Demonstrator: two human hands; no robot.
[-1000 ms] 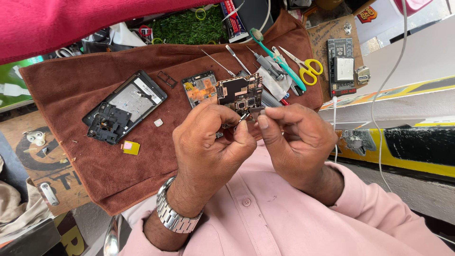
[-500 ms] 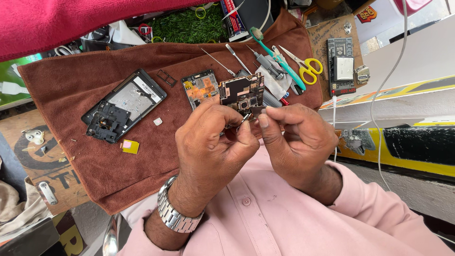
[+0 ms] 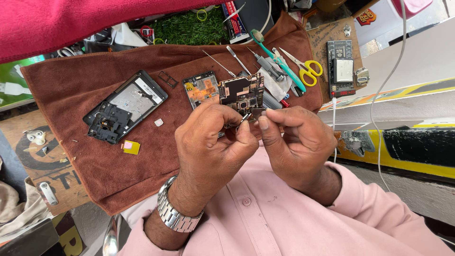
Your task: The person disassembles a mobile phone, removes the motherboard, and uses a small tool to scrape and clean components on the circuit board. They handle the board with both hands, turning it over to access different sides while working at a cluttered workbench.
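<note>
Over brown towel (image 3: 95, 161) | both hands' fingers (image 3: 242, 130) pinch circuit board (image 3: 241, 95) | opened phone (image 3: 124, 106) left, scissors (image 3: 307, 68) beyond

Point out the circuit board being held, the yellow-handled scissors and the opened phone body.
circuit board (image 3: 241, 92), head view, upper dark face.
yellow-handled scissors (image 3: 310, 71), head view, handle loop.
opened phone body (image 3: 127, 105), head view, inner plate.

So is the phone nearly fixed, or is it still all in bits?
Still in bits. Done: the phone shell lies opened on the brown towel, with another board taken out beside it. In hand: the left hand and right hand hold the circuit board, pinching something tiny at its lower edge. Left: nothing looks put back yet, and the scissors and tweezers are still out.
</note>
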